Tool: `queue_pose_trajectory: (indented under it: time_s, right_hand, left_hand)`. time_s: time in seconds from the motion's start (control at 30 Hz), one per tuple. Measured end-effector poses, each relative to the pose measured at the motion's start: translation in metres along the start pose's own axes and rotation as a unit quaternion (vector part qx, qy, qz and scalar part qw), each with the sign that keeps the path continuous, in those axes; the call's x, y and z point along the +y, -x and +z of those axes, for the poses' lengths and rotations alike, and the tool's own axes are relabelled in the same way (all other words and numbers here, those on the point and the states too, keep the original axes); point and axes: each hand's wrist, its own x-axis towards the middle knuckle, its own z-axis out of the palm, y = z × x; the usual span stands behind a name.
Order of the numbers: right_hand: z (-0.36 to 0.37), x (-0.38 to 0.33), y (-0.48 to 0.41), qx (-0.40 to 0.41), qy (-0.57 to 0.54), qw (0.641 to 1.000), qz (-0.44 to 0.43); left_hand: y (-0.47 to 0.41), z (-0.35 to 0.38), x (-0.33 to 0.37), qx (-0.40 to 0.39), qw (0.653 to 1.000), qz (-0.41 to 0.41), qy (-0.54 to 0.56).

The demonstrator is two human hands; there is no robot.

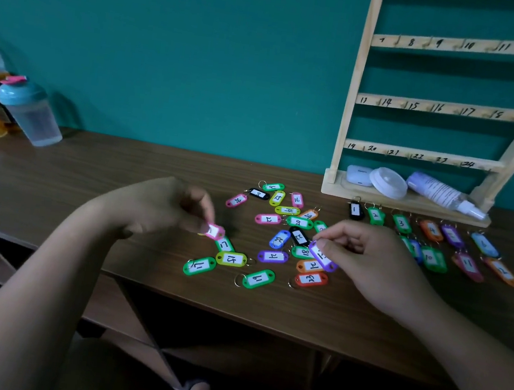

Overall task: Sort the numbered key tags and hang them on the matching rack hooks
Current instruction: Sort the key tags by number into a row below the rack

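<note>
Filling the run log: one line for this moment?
left hand: pinches pink tag | right hand: pinches purple tag | rack: visible hooks bare

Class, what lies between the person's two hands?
Head view: among others, a blue key tag, a black key tag and a purple key tag lying flat.

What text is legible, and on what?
"7 8 9 10 11 12": upper rack rail
"13 14 15 16 17 18": middle rail
"19 20 21 22 23 24": lower rail
"16": pink tag
"15": yellow tag
"23": red tag
"1": black tag
Held pink tag, held purple tag, bottle label: blurred.
</note>
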Motion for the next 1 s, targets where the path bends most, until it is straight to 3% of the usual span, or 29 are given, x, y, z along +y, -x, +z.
queue_pose_trajectory:
  time_s: [0.2,0.37,1.0]
  right_hand:
    - [0.002,0.000,0.000,-0.002,-0.018,1.000,0.007]
    - [0.002,-0.002,0.003,0.004,-0.060,0.998,0.026]
    - [-0.021,0.008,0.018,0.045,-0.225,0.970,0.077]
  left_hand:
    - [-0.003,0.019,0.038,-0.018,0.990,0.082,0.111]
    - [-0.015,0.044,0.066,-0.024,0.975,0.066,0.209]
    - [-0.052,0.100,0.129,0.048,0.945,0.085,0.311]
